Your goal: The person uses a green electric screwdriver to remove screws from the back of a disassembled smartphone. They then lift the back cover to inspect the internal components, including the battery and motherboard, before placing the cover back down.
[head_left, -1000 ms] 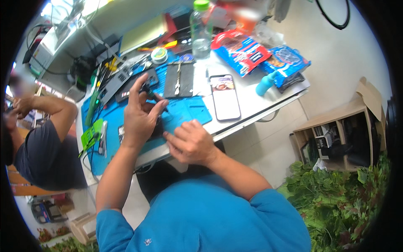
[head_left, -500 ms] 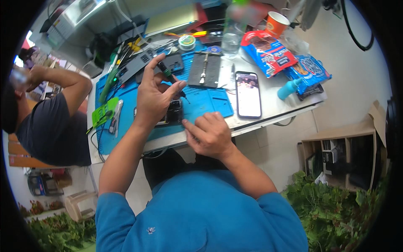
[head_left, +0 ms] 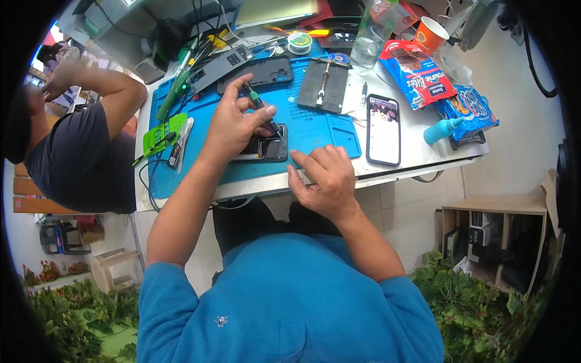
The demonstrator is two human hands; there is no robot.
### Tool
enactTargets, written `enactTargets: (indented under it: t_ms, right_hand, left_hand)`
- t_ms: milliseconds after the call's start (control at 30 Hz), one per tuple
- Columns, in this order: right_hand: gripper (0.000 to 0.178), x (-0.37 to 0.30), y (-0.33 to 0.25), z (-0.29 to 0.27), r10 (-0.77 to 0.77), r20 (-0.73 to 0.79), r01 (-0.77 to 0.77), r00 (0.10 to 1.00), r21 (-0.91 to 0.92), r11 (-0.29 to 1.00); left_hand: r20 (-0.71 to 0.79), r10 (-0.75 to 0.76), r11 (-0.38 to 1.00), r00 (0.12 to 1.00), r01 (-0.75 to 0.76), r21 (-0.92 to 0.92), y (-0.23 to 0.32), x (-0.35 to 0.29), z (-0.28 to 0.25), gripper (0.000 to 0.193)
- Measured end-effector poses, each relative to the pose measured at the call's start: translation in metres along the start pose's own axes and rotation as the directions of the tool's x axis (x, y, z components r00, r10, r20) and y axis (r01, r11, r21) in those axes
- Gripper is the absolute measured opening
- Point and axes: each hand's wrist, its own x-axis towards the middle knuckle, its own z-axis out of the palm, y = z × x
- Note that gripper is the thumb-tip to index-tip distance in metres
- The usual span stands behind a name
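My left hand (head_left: 233, 124) grips a dark screwdriver with a green band (head_left: 261, 110), its tip pointing down onto an opened dark phone (head_left: 268, 149) that lies on the blue work mat (head_left: 315, 130). My right hand (head_left: 324, 178) rests at the mat's near edge, just right of the opened phone, fingers bent and holding nothing that I can see. The left hand covers the phone's left part.
A lit phone (head_left: 383, 129) lies right of the mat. A dark holder plate (head_left: 327, 86), a second dark phone back (head_left: 266, 71), tools, a plastic bottle (head_left: 370, 36), snack bags (head_left: 417, 72), an orange cup (head_left: 431, 35) crowd the table. Another person (head_left: 72, 139) sits at left. Shelf (head_left: 502, 236) at right.
The view has shifted so the table sits higher and more central. My left hand has lowered the screwdriver tip onto the opened phone. My right hand stays at the mat's near edge.
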Motion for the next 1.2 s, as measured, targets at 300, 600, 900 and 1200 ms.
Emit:
enactTargets:
  t_ms: [300, 600, 900, 1200]
  right_hand:
    - [0.022, -0.0002, 0.0013, 0.0004, -0.029, 0.019, 0.03, 0.999, -0.035, 0.999]
    - [0.022, -0.0013, 0.0018, 0.0012, -0.027, 0.03, 0.028, 0.999, -0.047, 0.999]
    - [0.022, -0.0016, 0.0014, 0.0001, -0.022, 0.039, 0.024, 0.999, -0.048, 0.999]
    - [0.022, -0.0006, 0.001, -0.0001, -0.028, 0.03, 0.029, 0.999, -0.039, 0.999]
  left_hand:
    - [0.05, -0.02, 1.0, 0.999, 0.019, 0.024, -0.0003, -0.0009, -0.0014, 0.087]
    - [0.051, 0.063, 0.996, 0.997, -0.066, 0.054, -0.0023, -0.0023, 0.0004, 0.085]
    - [0.012, 0.073, 0.997, 0.997, -0.073, 0.023, -0.0027, -0.003, -0.0013, 0.084]
    - [-0.008, 0.11, 0.993, 0.994, -0.109, 0.033, -0.0029, -0.004, 0.0011, 0.083]
